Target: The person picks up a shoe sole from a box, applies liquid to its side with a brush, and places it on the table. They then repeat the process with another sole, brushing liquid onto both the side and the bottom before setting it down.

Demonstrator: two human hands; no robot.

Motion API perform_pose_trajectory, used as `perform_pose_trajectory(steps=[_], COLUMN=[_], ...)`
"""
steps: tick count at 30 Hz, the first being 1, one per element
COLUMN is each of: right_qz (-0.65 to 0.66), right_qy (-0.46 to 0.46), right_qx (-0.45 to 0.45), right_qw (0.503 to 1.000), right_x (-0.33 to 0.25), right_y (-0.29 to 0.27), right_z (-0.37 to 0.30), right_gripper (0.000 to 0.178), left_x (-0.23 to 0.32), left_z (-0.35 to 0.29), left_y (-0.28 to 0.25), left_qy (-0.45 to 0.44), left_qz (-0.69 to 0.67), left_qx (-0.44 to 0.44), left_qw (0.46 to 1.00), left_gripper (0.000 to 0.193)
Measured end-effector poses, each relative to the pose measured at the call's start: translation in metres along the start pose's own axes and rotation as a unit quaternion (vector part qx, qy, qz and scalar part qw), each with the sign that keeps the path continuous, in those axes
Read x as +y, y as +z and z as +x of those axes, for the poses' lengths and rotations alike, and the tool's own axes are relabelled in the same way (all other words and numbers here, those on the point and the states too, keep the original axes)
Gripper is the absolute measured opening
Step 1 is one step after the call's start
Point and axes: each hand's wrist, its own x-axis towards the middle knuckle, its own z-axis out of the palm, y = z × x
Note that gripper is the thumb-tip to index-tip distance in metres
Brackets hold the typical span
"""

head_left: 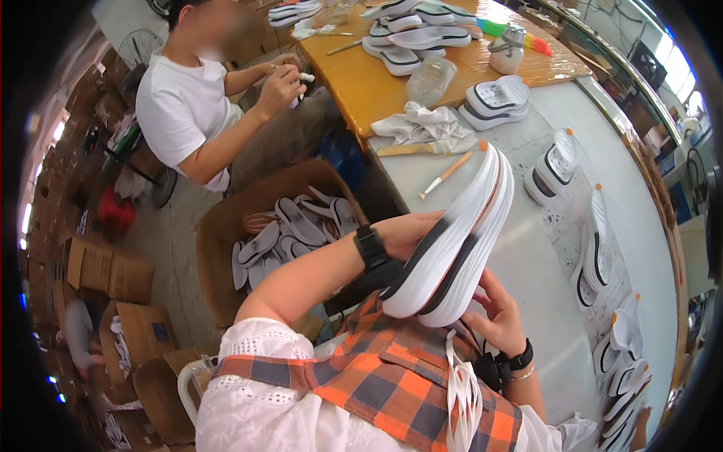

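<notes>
A pair of thick white shoe soles [453, 265] with black bands and a reddish line is held tilted upright above my lap. My left hand [410, 232] grips them from the left side; its fingertips are hidden behind the soles. On the right, my right hand [498, 315] is closed around the lower end of the nearer sole, its fingers bent against the edge. Just beyond the soles, a small brush [446, 175] with a wooden handle lies on the table. A wide flat brush [422, 148] rests beside a crumpled white cloth [424, 128].
More sole pairs [552, 167] line the grey tabletop [527, 331] along the right. A clear plastic container [431, 80], a jar [506, 51] and a sole pile stand farther back. At left, a carton [215, 248] holds insoles [294, 222]; a co-worker [184, 105] sits beyond it.
</notes>
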Motion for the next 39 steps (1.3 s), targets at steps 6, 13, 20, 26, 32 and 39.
perform_pose_trajectory(steps=[6, 13, 20, 26, 32, 39], right_qz=[0.072, -0.073, -0.093, -0.366, -0.332, -0.393], right_qy=[-0.008, -0.077, -0.064, -0.162, -0.041, 0.143], right_qx=[-0.030, -0.052, -0.065, 0.021, 0.130, 0.031], right_qw=[0.997, 0.993, 0.991, 0.916, 0.934, 0.908], right_x=[-0.026, -0.053, -0.045, -0.073, -0.080, 0.024], right_y=[-0.003, 0.022, 0.029, -0.042, -0.083, -0.041], right_z=[0.007, 0.025, 0.029, 0.056, 0.159, 0.246], right_gripper=[0.082, 0.078, 0.068, 0.032, 0.016, 0.027], left_x=[0.006, -0.039, -0.051, -0.046, -0.041, -0.047], left_z=[-0.063, -0.108, -0.105, -0.108, -0.119, -0.107], left_y=[0.018, 0.009, 0.009, -0.014, -0.054, -0.085], left_qy=[0.152, 0.300, 0.361, 0.409, 0.402, 0.382], left_qz=[0.214, 0.577, 0.645, 0.528, 0.156, -0.095], left_qx=[0.048, 0.329, 0.405, 0.389, 0.351, 0.333], left_qw=[0.964, 0.684, 0.537, 0.635, 0.831, 0.857], left_gripper=[0.083, 0.065, 0.065, 0.062, 0.062, 0.052])
